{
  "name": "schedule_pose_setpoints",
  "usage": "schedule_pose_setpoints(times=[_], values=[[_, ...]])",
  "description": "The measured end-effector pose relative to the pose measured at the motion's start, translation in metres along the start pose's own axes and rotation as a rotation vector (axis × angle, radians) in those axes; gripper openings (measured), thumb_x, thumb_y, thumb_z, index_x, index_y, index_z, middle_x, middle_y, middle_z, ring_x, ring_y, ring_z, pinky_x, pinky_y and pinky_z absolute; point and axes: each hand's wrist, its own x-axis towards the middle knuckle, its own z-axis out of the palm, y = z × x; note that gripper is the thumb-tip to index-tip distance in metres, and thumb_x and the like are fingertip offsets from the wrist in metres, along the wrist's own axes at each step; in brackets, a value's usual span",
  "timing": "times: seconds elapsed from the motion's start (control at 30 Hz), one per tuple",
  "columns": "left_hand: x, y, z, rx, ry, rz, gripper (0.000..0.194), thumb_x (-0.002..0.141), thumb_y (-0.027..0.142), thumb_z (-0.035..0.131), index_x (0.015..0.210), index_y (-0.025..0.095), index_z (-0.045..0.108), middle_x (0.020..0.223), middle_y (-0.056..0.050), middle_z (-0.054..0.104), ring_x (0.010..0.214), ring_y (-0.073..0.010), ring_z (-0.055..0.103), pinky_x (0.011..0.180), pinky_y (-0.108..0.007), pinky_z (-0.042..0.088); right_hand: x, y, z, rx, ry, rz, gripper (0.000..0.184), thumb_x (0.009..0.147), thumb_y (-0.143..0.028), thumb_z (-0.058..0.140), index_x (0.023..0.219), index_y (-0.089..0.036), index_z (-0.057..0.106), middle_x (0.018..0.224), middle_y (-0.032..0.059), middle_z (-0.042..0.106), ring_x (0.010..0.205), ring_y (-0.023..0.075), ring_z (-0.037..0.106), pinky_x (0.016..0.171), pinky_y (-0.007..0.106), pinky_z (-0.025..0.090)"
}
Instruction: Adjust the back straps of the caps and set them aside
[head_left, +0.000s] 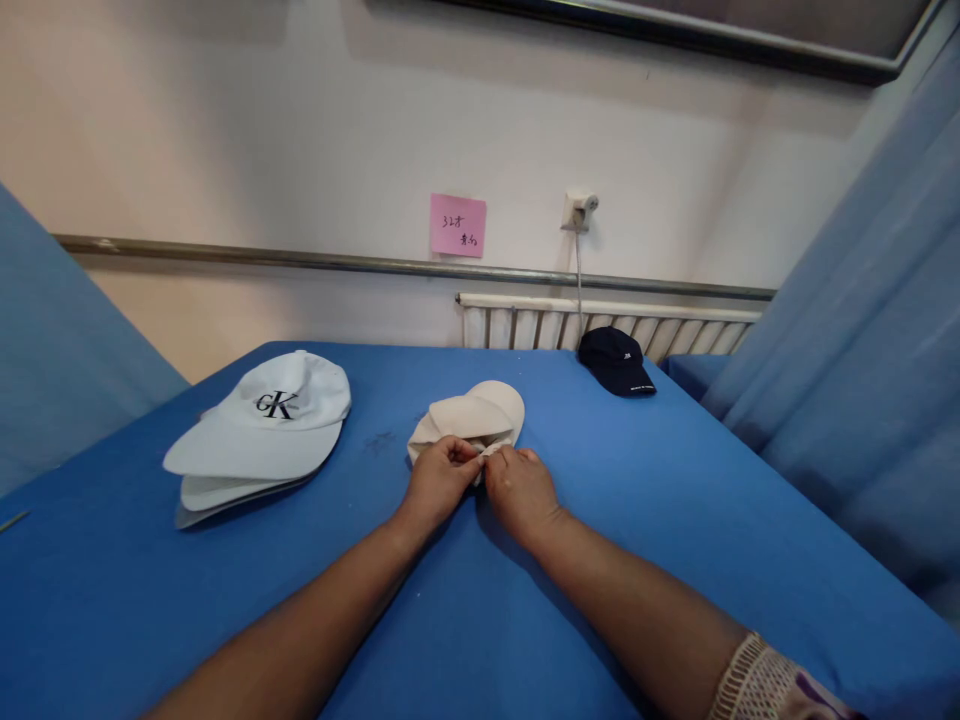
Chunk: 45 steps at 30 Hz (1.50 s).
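A beige baseball cap (471,415) lies in the middle of the blue-covered table, its brim pointing away from me. Fingers of my left hand (441,482) pinch the cap's near edge. Right beside it, my right hand (521,490) is closed on the same edge, and the fingertips of both hands almost meet there. What exactly they grip, perhaps the strap, is hidden by the fingers. To the left sits a stack of caps, topped by a white cap (281,405) with dark lettering. A dark navy cap (616,360) rests at the far right of the table.
The blue table cover (420,620) runs back to a wall with a radiator (517,325) and a metal rail (315,260). A plugged-in cord (578,280) hangs from a socket. Blue curtains (862,330) flank both sides. A pink note (457,226) is on the wall.
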Motion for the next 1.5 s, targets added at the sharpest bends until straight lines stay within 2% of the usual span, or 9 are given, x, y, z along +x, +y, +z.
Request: schedule_pose_setpoints(times=[0.17,0.33,0.6,0.87,1.0,1.1,1.17,1.33,1.5], values=[[0.0,0.002,-0.005,-0.126,-0.038,-0.058,0.032,0.057,0.038,0.077,0.068,0.016,0.056,0.056,0.002,0.06,0.05,-0.0108,0.053,0.05,-0.023,0.042,-0.002,0.008,0.003,0.15,0.093,0.068,0.018,0.093,-0.016,0.046,0.09,-0.016,0.064,0.09,0.0105,0.066,0.087,0.0224,0.061,0.081,0.034,0.044],[-0.002,0.007,-0.01,-0.23,-0.089,-0.124,0.035,0.057,0.036,0.081,0.073,0.015,0.059,0.059,0.002,0.063,0.05,-0.0099,0.054,0.05,-0.022,0.042,-0.004,0.021,0.006,0.376,0.175,0.103,0.015,0.091,-0.014,0.049,0.1,-0.017,0.06,0.096,0.0076,0.065,0.09,0.0188,0.062,0.082,0.03,0.047],[-0.005,0.012,-0.012,-0.222,-0.226,-0.148,0.041,0.059,0.04,0.082,0.085,0.013,0.067,0.081,-0.008,0.073,0.068,-0.0158,0.065,0.062,-0.026,0.048,-0.006,0.022,0.006,0.579,0.199,0.041,0.04,0.086,-0.014,0.054,0.126,-0.019,0.05,0.11,0.0081,0.063,0.093,0.0177,0.062,0.084,0.031,0.05],[-0.003,0.012,-0.018,-0.198,-0.299,-0.183,0.031,0.06,0.031,0.08,0.081,0.014,0.067,0.074,-0.004,0.07,0.063,-0.0128,0.06,0.059,-0.024,0.045,-0.004,0.025,0.004,0.509,0.187,0.054,0.018,0.092,-0.017,0.051,0.103,-0.021,0.064,0.097,0.005,0.063,0.09,0.0165,0.061,0.083,0.027,0.048],[-0.001,0.004,-0.015,-0.149,-0.326,-0.153,0.024,0.057,0.027,0.077,0.074,0.014,0.064,0.068,-0.001,0.065,0.059,-0.0112,0.056,0.057,-0.023,0.043,-0.002,0.026,0.005,0.447,0.238,0.074,0.017,0.094,-0.02,0.048,0.091,-0.021,0.065,0.096,0.0062,0.06,0.084,0.0163,0.059,0.077,0.027,0.047],[-0.001,-0.002,-0.011,-0.122,-0.334,-0.113,0.021,0.057,0.025,0.074,0.071,0.014,0.062,0.064,0.001,0.061,0.057,-0.0102,0.053,0.056,-0.023,0.041,-0.002,0.028,0.006,0.494,0.261,0.033,0.017,0.092,-0.014,0.045,0.092,-0.02,0.062,0.095,0.0069,0.06,0.085,0.0175,0.058,0.079,0.029,0.048],[0.0,-0.003,-0.011,-0.103,-0.314,-0.096,0.02,0.058,0.027,0.073,0.07,0.014,0.061,0.062,0.002,0.059,0.055,-0.0097,0.051,0.054,-0.023,0.039,-0.003,0.029,0.005,0.555,0.251,-0.035,0.021,0.088,-0.008,0.044,0.1,-0.019,0.058,0.095,0.007,0.06,0.088,0.0182,0.058,0.082,0.031,0.048],[0.006,-0.002,-0.017,-0.086,-0.283,-0.105,0.025,0.059,0.031,0.073,0.073,0.014,0.061,0.061,0.001,0.06,0.053,-0.0101,0.05,0.053,-0.023,0.038,-0.006,0.023,-0.004,0.545,0.13,-0.221,0.047,0.074,-0.006,0.057,0.119,-0.018,0.047,0.119,0.0118,0.054,0.108,0.0224,0.053,0.091,0.037,0.046],[0.007,-0.003,-0.021,-0.064,-0.269,-0.094,0.026,0.06,0.03,0.072,0.076,0.012,0.062,0.063,0.001,0.061,0.053,-0.0092,0.05,0.052,-0.022,0.037,-0.003,0.021,-0.009,0.444,0.034,-0.189,0.02,0.085,-0.011,0.054,0.103,-0.02,0.055,0.103,0.0066,0.06,0.095,0.0198,0.057,0.082,0.032,0.046]])
